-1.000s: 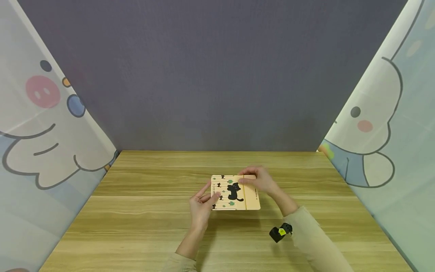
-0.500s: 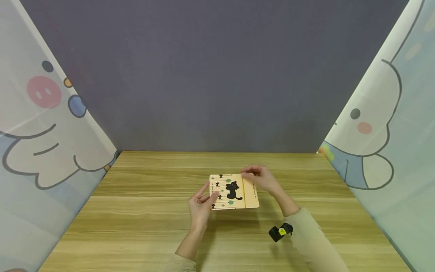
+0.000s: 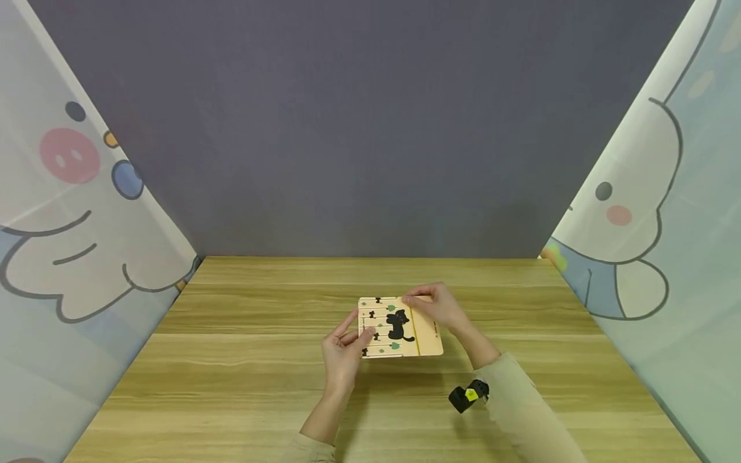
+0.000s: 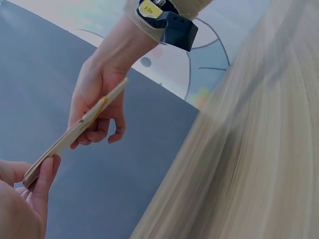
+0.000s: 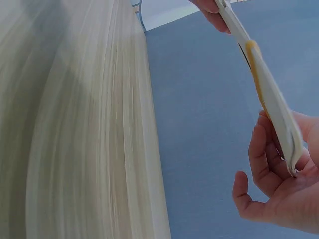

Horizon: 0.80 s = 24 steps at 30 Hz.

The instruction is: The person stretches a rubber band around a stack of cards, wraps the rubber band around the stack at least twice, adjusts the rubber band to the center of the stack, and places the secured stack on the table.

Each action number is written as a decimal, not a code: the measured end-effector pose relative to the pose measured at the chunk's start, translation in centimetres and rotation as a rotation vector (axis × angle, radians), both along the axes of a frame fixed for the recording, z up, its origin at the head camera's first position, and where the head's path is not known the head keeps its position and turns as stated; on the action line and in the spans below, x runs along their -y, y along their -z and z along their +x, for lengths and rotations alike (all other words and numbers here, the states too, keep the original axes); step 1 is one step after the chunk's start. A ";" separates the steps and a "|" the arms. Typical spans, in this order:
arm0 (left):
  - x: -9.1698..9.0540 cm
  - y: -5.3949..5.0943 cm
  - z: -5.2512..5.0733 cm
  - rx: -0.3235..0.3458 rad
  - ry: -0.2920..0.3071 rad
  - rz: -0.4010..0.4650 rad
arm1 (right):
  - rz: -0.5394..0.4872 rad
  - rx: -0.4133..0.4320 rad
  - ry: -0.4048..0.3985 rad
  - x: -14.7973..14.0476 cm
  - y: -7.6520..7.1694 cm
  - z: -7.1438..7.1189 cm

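A cream notebook (image 3: 427,334) with a black cat on its cover is held tilted above the table, its thin edge showing in the left wrist view. My left hand (image 3: 341,359) grips its left edge, thumb on the cover and fingers beneath. A yellow elastic band (image 3: 415,334) runs across the cover right of the cat, slanting slightly. At the far edge, by the band's upper end, my right hand (image 3: 439,307) pinches the notebook, thumb on top. In the right wrist view the band (image 5: 254,64) wraps the notebook's edge, and some right fingers (image 5: 259,159) curl below it.
A wood-grain table (image 3: 243,360) lies underneath. Behind it rises a dark grey panel (image 3: 370,128), with cartoon-printed curtains (image 3: 631,257) at both sides. A black device (image 3: 469,395) with a yellow tag is worn at the right wrist.
My right hand has shifted slightly left along the far edge. The band's upper end has moved left with it, so the band slants more. My left hand keeps nearly the same place.
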<state>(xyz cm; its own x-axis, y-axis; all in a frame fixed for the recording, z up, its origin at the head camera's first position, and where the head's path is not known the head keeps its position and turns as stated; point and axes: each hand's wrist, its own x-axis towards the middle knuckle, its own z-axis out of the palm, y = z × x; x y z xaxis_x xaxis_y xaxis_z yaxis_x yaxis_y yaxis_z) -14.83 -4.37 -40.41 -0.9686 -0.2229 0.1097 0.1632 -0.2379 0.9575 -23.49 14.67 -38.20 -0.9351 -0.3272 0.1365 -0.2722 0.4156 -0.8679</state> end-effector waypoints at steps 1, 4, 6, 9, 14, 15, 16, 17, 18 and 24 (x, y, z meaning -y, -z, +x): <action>0.0 -0.1 0.0 0.000 -0.006 -0.002 | 0.001 0.003 0.005 0.0 0.0 -0.1; 0.2 -0.1 0.0 0.013 -0.018 -0.007 | -0.004 0.016 0.002 0.0 0.0 -0.3; 0.3 0.0 -0.2 0.026 -0.019 -0.007 | -0.011 0.022 -0.007 -0.1 -0.1 -0.4; 0.6 0.6 -0.6 0.043 -0.024 0.011 | -0.042 0.024 -0.007 -0.3 -0.1 -0.6; 0.8 2.0 -1.4 0.064 -0.042 0.048 | -0.045 0.054 0.011 -0.5 -0.2 -0.6; 0.8 2.1 -1.4 0.064 -0.044 0.048 | -0.042 0.065 0.007 -0.4 -0.2 -0.6; 0.8 2.2 -1.4 0.061 -0.045 0.043 | -0.041 0.076 0.003 -0.4 -0.2 -0.5; 0.8 2.3 -1.4 0.056 -0.043 0.039 | -0.043 0.085 -0.002 -0.4 -0.2 -0.5; 0.7 2.3 -1.4 0.051 -0.040 0.035 | -0.045 0.092 -0.002 -0.3 -0.2 -0.5; 0.5 2.4 -1.4 0.025 -0.002 0.024 | -0.023 0.131 0.014 0.1 0.0 -0.4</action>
<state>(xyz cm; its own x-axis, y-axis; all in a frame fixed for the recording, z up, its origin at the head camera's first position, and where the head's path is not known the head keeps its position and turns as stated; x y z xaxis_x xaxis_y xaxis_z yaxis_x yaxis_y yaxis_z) -16.18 -4.88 -42.86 -0.9706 -0.2270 0.0799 0.1396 -0.2609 0.9552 -23.86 14.54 -38.21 -0.9500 -0.3117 0.0205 -0.1503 0.3986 -0.9047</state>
